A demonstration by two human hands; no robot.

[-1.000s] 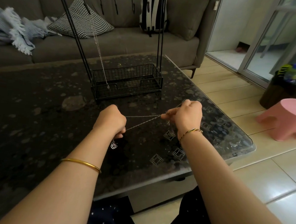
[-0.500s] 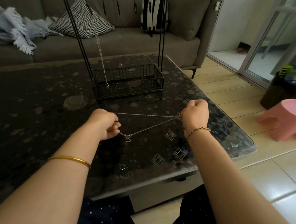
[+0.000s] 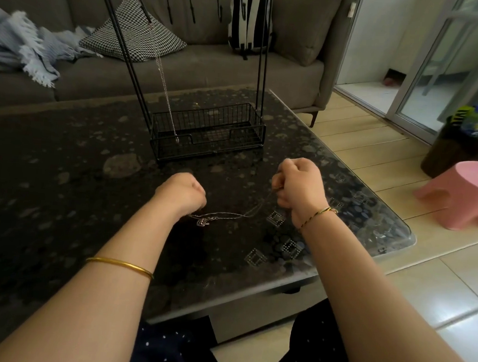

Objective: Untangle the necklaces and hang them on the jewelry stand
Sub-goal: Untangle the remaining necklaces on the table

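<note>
A thin silver necklace [image 3: 231, 215] sags slack between my two fists, just above the dark speckled table [image 3: 61, 196]. Its small pendant [image 3: 202, 222] lies near my left hand [image 3: 184, 194], which is closed on one end of the chain. My right hand [image 3: 298, 185] pinches the other end, a little higher. Behind them stands the black wire jewelry stand [image 3: 207, 127] with a basket base and hooks along its top bar. One silver necklace [image 3: 165, 91] hangs from a hook on the stand's left side, down to the basket.
A grey sofa [image 3: 211, 68] with a checked cushion [image 3: 137, 38] and a blue blanket [image 3: 24, 44] runs behind the table. A pink stool [image 3: 466, 194] stands on the floor at the right. The table's glass corner [image 3: 398, 234] is near my right wrist.
The chain was pulled taut between my hands; now my hands are closer together and the chain droops slack. The pendant has dropped towards the table beside my left hand.
</note>
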